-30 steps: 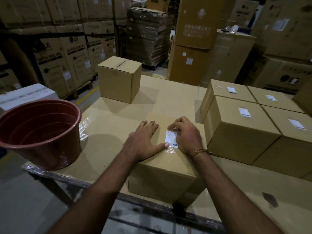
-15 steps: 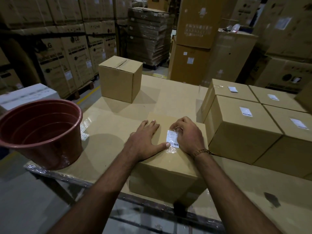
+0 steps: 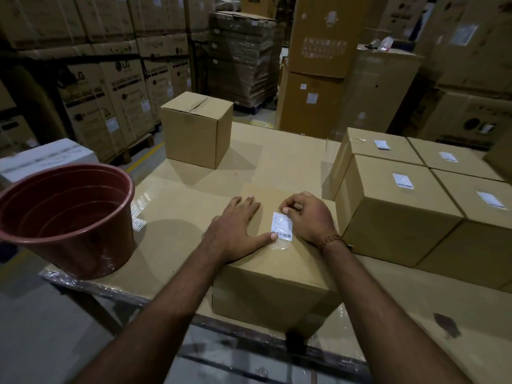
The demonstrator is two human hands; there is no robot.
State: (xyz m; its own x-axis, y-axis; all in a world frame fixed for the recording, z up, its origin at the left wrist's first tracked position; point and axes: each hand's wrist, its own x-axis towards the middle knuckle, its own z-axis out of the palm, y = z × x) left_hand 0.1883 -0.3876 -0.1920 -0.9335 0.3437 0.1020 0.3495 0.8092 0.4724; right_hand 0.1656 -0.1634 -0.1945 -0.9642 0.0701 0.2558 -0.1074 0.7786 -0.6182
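A closed cardboard box [image 3: 274, 289] stands at the near edge of the table. On its top lies a small white barcode label [image 3: 282, 226] under clear tape. My left hand [image 3: 238, 228] lies flat on the box top, its thumb tip touching the label's lower left corner. My right hand [image 3: 307, 217] sits just right of the label with its fingers curled, the fingertips pressing at the label's upper right edge.
A red-brown plastic bucket [image 3: 66, 214] stands at the table's left corner. A lone sealed box [image 3: 196, 128] sits at the back of the cardboard-covered table [image 3: 171, 206]. Several labelled boxes [image 3: 396, 206] are packed together on the right. Stacked cartons fill the warehouse behind.
Both hands have stayed on the box top. My right fingers have shifted slightly along the label's upper edge. The box has not moved.
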